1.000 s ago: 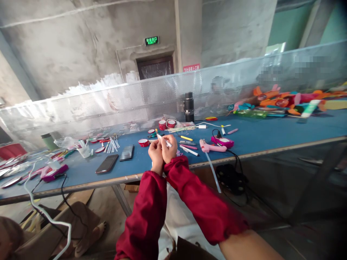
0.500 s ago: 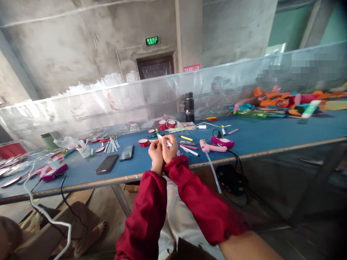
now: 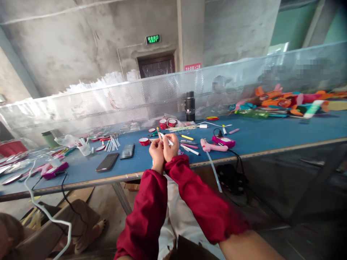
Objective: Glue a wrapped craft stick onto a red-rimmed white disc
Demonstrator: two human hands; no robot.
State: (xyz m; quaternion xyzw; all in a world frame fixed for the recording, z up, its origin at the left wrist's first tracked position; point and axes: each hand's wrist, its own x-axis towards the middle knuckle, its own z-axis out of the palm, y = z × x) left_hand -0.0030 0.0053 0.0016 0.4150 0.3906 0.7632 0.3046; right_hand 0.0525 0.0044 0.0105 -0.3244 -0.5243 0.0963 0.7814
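My left hand (image 3: 156, 152) and my right hand (image 3: 171, 147) are pressed together above the near edge of the blue table (image 3: 271, 133), both in dark red sleeves. Between their closed fingers they hold a thin white stick (image 3: 166, 138) with a coloured tip that points up and to the left. Just beyond the hands lie loose white and coloured sticks (image 3: 189, 148), a pink glue gun (image 3: 213, 147) and rolls of red tape (image 3: 144, 141).
A black phone (image 3: 107, 161) lies left of my hands and a black flask (image 3: 190, 106) stands by the perforated metal screen (image 3: 108, 104). A second pink glue gun (image 3: 54, 170) with cables sits far left. Colourful flat pieces (image 3: 282, 101) pile at the right. Another person sits low left (image 3: 11, 234).
The view has shifted slightly; my hands stay together and keep working the white stick, which has tilted a little.
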